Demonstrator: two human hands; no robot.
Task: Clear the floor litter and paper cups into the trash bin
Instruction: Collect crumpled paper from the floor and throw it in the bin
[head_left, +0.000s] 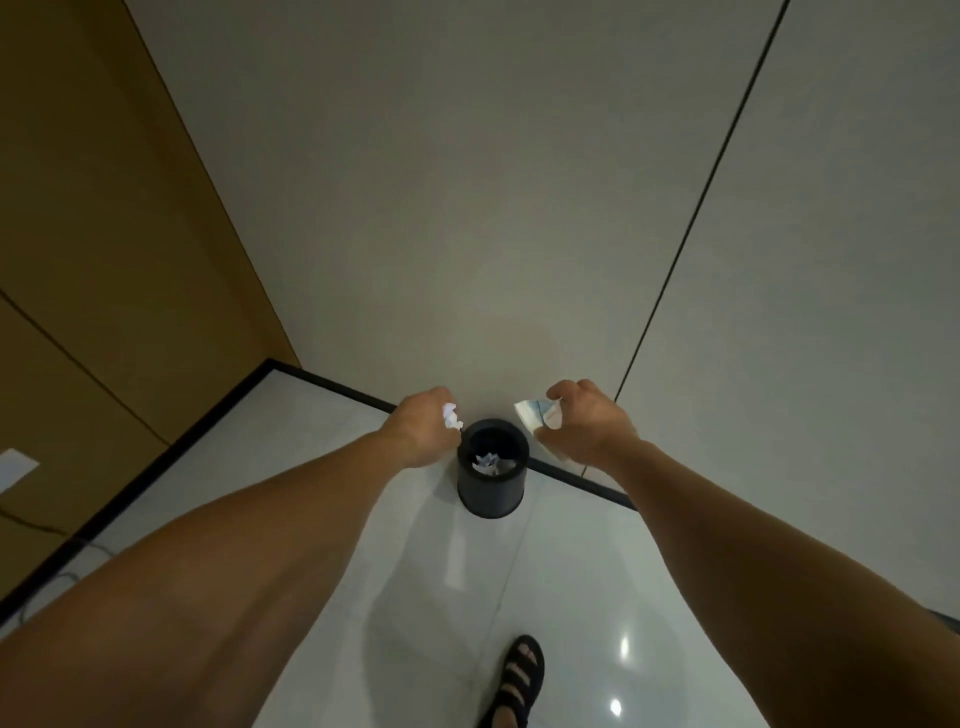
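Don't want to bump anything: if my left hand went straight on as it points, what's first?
The left hand would likely meet the wall just behind the bin; depth is unclear.

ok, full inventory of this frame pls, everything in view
trash bin: 1, black, on floor by the wall
paper scraps: a few, white, inside trash bin
crumpled paper: 1, white, in left hand
paper cup: 1, white with blue, squashed, in right hand
floor: glossy white tiles
wall: grey, ahead
wood panel: brown, left
sandal: 1, black, on foot, bottom
left hand: 1, left of bin, gripping crumpled paper
right hand: 1, right of bin, gripping paper cup
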